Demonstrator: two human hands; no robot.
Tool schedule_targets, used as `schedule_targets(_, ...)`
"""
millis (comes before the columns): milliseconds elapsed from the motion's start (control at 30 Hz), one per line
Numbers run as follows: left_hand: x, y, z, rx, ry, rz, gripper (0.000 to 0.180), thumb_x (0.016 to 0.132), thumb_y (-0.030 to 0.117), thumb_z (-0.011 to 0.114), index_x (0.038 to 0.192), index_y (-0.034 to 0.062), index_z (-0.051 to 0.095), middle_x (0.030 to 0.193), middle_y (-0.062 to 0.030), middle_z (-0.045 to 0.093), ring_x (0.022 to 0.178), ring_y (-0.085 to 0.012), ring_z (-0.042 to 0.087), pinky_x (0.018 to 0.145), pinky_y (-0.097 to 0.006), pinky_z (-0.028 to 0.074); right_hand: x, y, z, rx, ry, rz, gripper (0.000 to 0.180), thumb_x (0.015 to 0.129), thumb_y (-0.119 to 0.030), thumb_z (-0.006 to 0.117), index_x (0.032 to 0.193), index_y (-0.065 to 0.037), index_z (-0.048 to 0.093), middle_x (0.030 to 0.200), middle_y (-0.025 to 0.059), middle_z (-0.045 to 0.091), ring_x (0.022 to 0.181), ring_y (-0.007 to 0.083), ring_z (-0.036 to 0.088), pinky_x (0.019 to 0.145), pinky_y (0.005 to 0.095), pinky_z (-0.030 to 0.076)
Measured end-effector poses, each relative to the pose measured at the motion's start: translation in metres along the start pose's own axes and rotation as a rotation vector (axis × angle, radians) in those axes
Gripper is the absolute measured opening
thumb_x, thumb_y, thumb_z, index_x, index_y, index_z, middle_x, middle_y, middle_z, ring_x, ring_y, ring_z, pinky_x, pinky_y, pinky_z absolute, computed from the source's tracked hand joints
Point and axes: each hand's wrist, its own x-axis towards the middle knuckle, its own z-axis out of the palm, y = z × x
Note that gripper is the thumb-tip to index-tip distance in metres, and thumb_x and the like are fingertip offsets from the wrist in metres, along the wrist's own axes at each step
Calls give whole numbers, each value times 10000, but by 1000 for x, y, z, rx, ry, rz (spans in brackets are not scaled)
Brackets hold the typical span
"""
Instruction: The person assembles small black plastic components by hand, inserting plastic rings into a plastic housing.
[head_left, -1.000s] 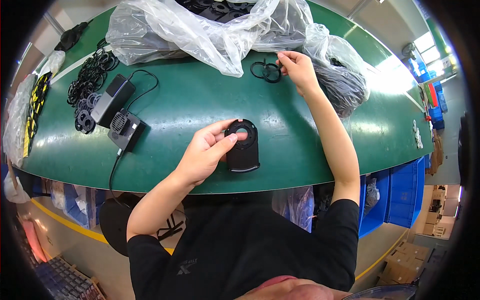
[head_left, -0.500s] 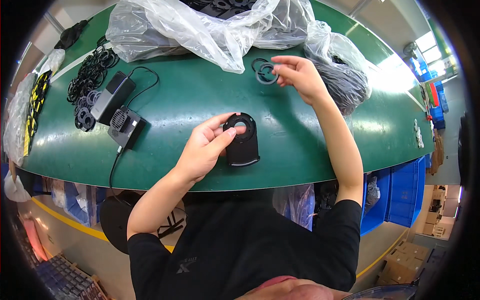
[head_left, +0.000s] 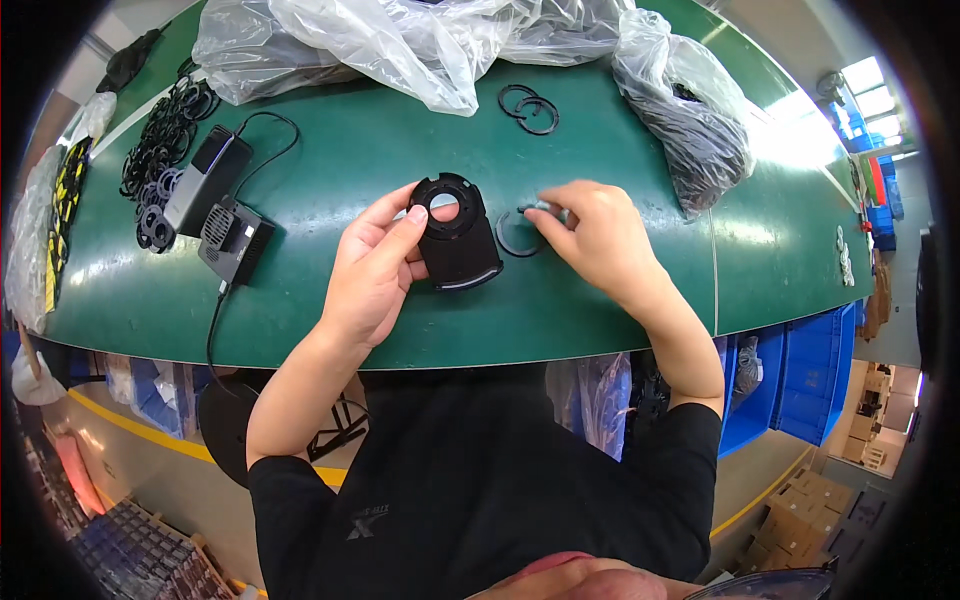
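Near to far: black stool [head_left: 225, 430] below near edge of green worktop [head_left: 400, 130], toward left; clear plastic bag [head_left: 590, 400] hangs or lies below that edge mid-right, and blue bins [head_left: 810, 380] sit below it at right. Left hand [head_left: 365, 270] above near part of worktop, thumb on front face, fingers behind, gripping black part [head_left: 460, 255]: flat body, round end with a big hole pointing to far edge, straight lipped end toward near edge. Right hand [head_left: 600, 240] just right of it, fingertips partly blurred, thumb and finger drawn together on rim of thin dark ring [head_left: 515, 253]; ring is just beside the black part, looks apart from it. Whether ring touches worktop, can't tell. Toward left end: vented box [head_left: 235, 240], dark, with round grille, next to grey device [head_left: 208, 175]; black cable [head_left: 276, 114] loops from the latter's far end, and another cable [head_left: 211, 335] drops from the box over near edge. Just beyond, pile of dark rings [head_left: 165, 130] near left end. Two loose rings [head_left: 555, 122] lie overlapping, mid-worktop toward far edge. Right of these, bunched clear bag [head_left: 690, 150] full of dark pieces. Big clear sheet [head_left: 330, 45] crumpled along far edge, middle to left.
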Motion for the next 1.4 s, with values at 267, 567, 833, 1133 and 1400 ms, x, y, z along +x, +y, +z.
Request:
schedule_targets(267, 2, -2, 1, 17, -25, -104, 325, 957, 154, 448, 1235, -14, 462, 1100, -106, 606, 956, -168, 626, 817, -346, 534, -7, 4, 15, 92, 24, -247, 531, 654, -140, 759, 1113, 34, 556, 947, 169, 621, 892, 344, 562, 782, 398, 472)
schedule_targets(567, 3, -6, 1, -21, -123, -185, 342, 954, 148, 436, 1249, -26, 440, 1158, -112, 580, 1015, -208, 608, 863, -376, 517, -10, -21, -1, 425, 192, -250, 630, 634, -47, 777, 1212, 1, 534, 1011, 156, 644, 905, 218, 646, 765, 306, 538)
schedule_targets(833, -1, -5, 2, -63, -191, -214, 396, 956, 143, 439, 1313, -23, 396, 1199, -98, 563, 1025, -188, 597, 860, -338, 512, -11, -37, 12, 259, 265, -434, 546, 625, -32, 751, 1121, 70, 549, 962, 172, 619, 866, 314, 582, 759, 371, 490)
schedule_targets(1133, -3, -6, 5, -38, -213, -194, 385, 948, 140, 475, 1295, -22, 441, 1180, -61, 575, 876, -64, 571, 692, -207, 475, -12, -38, 16, 218, 287, -443, 512, 633, -32, 750, 1093, 79, 556, 996, 184, 605, 882, 329, 574, 767, 374, 488)
schedule_targets(1400, -4, -6, 8, 122, -124, -162, 350, 937, 131, 498, 1264, 7, 499, 1046, 15, 606, 762, -9, 496, 627, -163, 417, -12, -38, 17, 164, 292, -474, 490, 641, -31, 740, 1081, 79, 557, 1023, 179, 593, 891, 328, 572, 761, 373, 491)
